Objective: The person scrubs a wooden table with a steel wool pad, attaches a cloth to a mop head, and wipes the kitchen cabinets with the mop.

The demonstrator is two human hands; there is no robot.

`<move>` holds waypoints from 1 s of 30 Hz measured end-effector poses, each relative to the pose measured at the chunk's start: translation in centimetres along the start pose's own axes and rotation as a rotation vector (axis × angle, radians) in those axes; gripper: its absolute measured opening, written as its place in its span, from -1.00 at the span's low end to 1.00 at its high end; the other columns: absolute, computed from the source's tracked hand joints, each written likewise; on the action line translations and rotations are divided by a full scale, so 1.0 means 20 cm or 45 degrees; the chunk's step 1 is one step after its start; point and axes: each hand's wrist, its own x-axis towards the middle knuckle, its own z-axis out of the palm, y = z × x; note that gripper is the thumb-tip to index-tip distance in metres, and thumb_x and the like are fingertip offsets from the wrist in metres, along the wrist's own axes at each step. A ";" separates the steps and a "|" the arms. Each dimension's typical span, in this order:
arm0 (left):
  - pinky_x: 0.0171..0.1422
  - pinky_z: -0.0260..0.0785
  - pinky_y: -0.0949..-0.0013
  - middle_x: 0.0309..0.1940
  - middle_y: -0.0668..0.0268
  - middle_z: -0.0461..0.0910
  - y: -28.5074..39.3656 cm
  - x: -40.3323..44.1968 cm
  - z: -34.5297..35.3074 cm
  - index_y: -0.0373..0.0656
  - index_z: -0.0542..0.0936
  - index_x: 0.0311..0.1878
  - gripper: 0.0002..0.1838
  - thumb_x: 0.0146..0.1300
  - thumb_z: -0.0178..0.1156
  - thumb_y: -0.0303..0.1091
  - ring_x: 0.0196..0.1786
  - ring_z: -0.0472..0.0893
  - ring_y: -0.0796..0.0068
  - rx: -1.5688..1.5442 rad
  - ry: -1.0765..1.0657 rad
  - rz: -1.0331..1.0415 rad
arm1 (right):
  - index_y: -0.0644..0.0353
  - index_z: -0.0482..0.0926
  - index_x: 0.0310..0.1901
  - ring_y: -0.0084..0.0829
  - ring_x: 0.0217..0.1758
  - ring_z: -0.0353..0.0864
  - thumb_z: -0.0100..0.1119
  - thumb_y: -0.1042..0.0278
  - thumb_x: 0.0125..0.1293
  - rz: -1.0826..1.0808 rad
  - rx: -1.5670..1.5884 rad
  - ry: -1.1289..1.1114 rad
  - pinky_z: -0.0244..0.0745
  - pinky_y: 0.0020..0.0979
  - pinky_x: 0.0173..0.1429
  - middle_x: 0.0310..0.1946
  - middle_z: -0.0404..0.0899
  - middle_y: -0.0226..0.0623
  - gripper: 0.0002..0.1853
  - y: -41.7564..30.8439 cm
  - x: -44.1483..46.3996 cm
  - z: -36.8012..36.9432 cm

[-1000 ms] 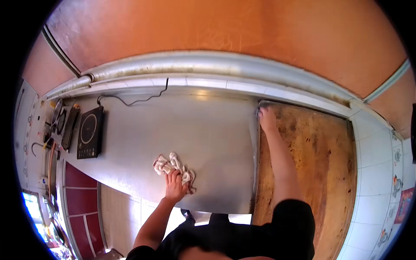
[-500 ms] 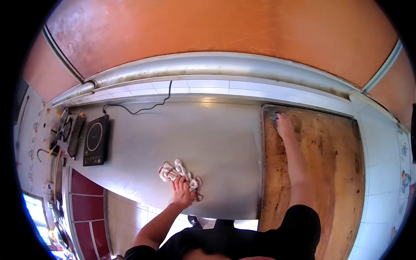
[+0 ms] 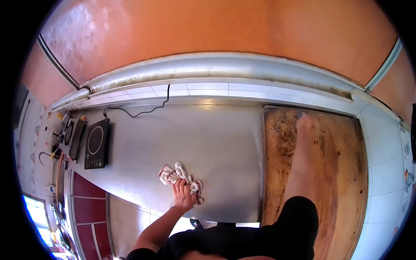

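Left hand (image 3: 184, 197), ten o'clock: on crumpled cloth (image 3: 167, 174), grip unclear; right hand (image 3: 304, 123), one o'clock: hold unreadable from here, apparently scrubbing wooden board (image 3: 333, 182); next stroke needs even pressure

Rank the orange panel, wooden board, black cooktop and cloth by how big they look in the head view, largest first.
1. Orange panel
2. Wooden board
3. Black cooktop and cloth: too close to rank, since the cloth is crumpled and the left hand covers part of it.
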 end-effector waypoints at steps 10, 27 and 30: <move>0.43 -0.23 -0.34 0.20 0.01 0.24 0.01 0.00 -0.01 -0.26 0.41 -0.01 -0.47 -0.03 0.28 -0.18 0.38 0.12 -0.09 0.020 -0.064 -0.070 | 0.19 0.60 -0.11 -0.05 -0.08 0.58 0.10 0.48 0.18 -0.162 0.280 0.182 0.51 -0.20 0.01 -0.14 0.60 -0.06 -0.77 -0.03 -0.23 0.01; -0.11 0.59 0.22 -0.14 0.22 0.65 -0.14 -0.62 -1.24 -0.16 0.54 -0.03 -0.59 0.34 -0.09 -0.05 -0.22 0.69 0.30 -2.953 0.591 -1.085 | 0.24 0.47 -0.04 -0.31 -0.28 0.46 -0.08 0.25 0.37 0.781 2.141 -1.834 0.39 -0.36 -0.26 -0.19 0.53 -0.19 -0.72 -1.27 -1.97 -0.02; -0.01 0.56 0.17 -0.20 0.19 0.67 -0.32 -1.07 -1.40 -0.18 0.55 -0.01 -0.60 0.32 -0.09 -0.10 -0.21 0.69 0.28 -3.074 0.831 -0.859 | 0.26 0.48 -0.05 -0.29 -0.28 0.46 -0.08 0.25 0.34 0.917 2.129 -2.115 0.38 -0.36 -0.26 -0.19 0.53 -0.15 -0.71 -1.58 -2.46 -0.06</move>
